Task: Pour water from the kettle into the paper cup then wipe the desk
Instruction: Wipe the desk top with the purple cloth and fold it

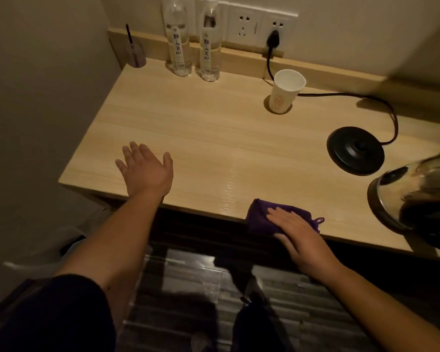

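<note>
Left hand (144,171): lay open on the desk (214,138) near its front left edge, fingers spread and flat, holding nothing.
Right hand (294,232): rested palm-down on the cloth (262,217), fingers nearly straight and together, pressing rather than gripping it.
Cloth: dark purple, folded, sat at the desk's front edge, partly overhanging it, a small loop showing at its right end.
Kettle (414,194): steel, stood on the desk at the far right, off its base (355,150), partly cut off by the frame and blurred; I could not tell whether its lid was shut.
Base: black, empty, just beyond the kettle, its cord (341,95) running behind the cup (285,91) to a wall socket.
Cup: white paper, upright on a round coaster near the back rail; whether it held water could not be seen.
Bottles (192,47): two clear ones, upright at the back left.
Stage: probably the wipe was about to begin, the kettle being set down.
Risk, cloth: being half off the edge, it could slip to the floor if the palm pulled toward the body.
Risk, cup: light and tall, it could tip if a wide sweep struck it or snagged the cord behind it.
Risk, kettle: a rightward stroke might knock it, spilling near the live base.
Risk, bottles: a far leftward sweep could topple them.
</note>
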